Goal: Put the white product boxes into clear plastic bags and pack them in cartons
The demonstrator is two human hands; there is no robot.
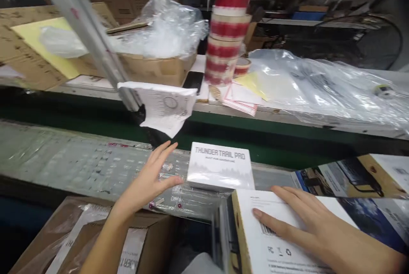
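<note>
On the grey work surface (128, 171) lies a small white box (220, 167) printed "THUNDER TRAIL PRO". Just left of it my left hand (156, 176) hovers with spread fingers, holding nothing. My right hand (303, 218) rests flat, fingers apart, on a larger white printed box (255, 240) at the lower right. That box shows a barcode and small symbols, partly covered by the hand. Behind it sits another printed box (345, 176) with a picture on its side.
Brown cartons (150, 240) stand at the lower left. A crumpled paper sheet (166, 108) hangs from a metal post (96, 39). On the shelf are stacked tape rolls (226, 31), a dark phone (193, 81), clear plastic bags (300, 82) and an open cardboard box (153, 67).
</note>
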